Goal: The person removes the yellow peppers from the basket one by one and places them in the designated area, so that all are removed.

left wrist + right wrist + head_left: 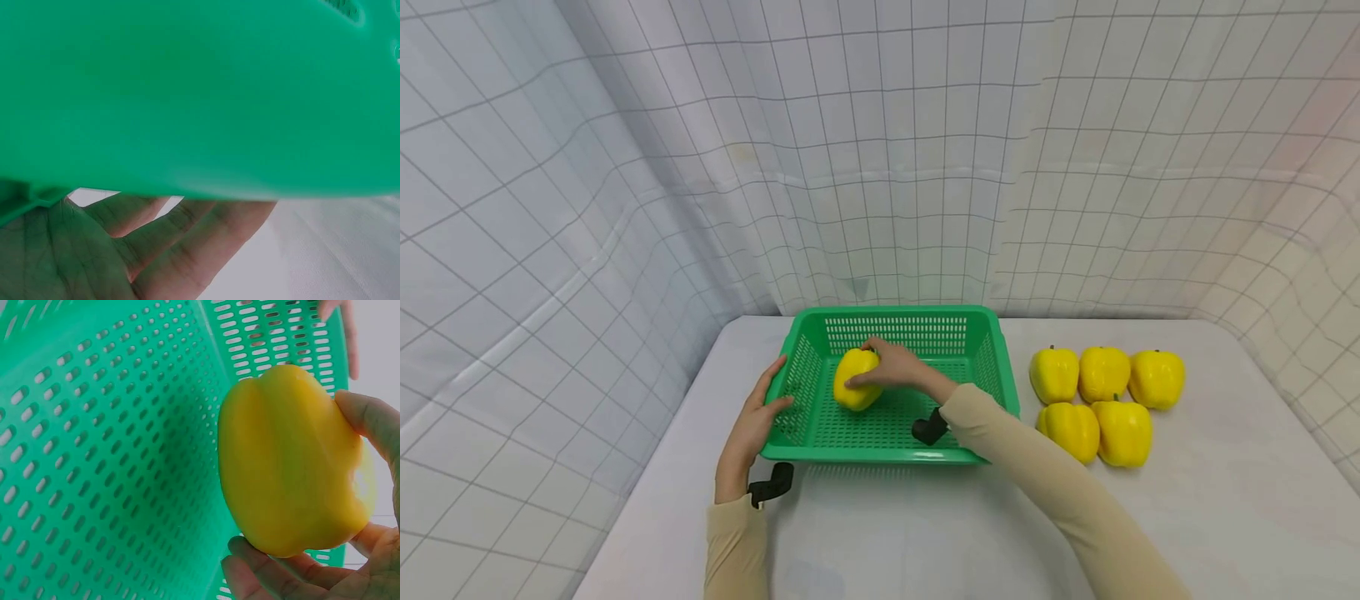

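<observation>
A yellow bell pepper [856, 379] is in my right hand [891, 367], over the left half of a green plastic basket [895, 456]. In the right wrist view, thumb and fingers grip the bell pepper [287, 462] from opposite sides, above the slotted basket floor [125, 444]. Whether the pepper touches the floor, I cannot tell. My left hand [756, 421] holds the basket's left rim, thumb over the edge and fingers along the outside. The basket wall [200, 94] fills most of the left wrist view, and the left fingers [194, 250] reach behind it.
To the right of the basket, several yellow bell peppers [1105, 375] sit close together in two rows on the white table [895, 533]. White grid-patterned curtains [887, 167] stand behind the table and at both sides. A black wrist camera [930, 427] overhangs the basket.
</observation>
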`<action>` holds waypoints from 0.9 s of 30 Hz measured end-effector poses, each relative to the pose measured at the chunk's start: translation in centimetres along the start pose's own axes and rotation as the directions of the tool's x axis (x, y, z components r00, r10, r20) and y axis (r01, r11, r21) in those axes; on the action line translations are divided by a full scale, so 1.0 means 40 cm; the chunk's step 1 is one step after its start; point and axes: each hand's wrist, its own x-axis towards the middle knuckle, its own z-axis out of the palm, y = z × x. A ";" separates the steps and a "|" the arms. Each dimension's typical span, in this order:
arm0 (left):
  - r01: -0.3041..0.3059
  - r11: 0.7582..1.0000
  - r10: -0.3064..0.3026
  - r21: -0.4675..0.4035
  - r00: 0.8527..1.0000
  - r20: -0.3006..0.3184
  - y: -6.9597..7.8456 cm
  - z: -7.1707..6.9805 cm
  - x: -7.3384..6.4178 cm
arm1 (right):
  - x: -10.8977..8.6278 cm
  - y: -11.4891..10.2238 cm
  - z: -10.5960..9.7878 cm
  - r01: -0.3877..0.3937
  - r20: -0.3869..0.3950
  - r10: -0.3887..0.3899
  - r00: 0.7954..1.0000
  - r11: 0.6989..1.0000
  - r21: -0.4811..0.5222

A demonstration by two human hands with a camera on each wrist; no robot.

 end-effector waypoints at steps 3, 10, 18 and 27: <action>-0.001 1.000 0.001 0.002 1.000 0.001 -0.001 0.000 0.002 | -0.006 -0.003 -0.008 0.018 -0.020 -0.018 1.000 1.000 0.013; 0.011 1.000 -0.011 0.007 1.000 -0.002 -0.001 0.000 0.001 | -0.019 -0.008 -0.021 0.052 -0.051 -0.050 0.997 0.998 0.030; 0.045 0.999 -0.045 -0.009 0.999 0.010 -0.003 -0.004 0.008 | -0.048 -0.024 -0.042 0.080 -0.086 -0.073 0.994 0.993 0.082; 0.019 1.000 -0.019 0.010 1.000 0.000 0.000 0.001 0.003 | -0.084 -0.029 -0.059 0.118 -0.112 -0.105 0.988 0.986 0.118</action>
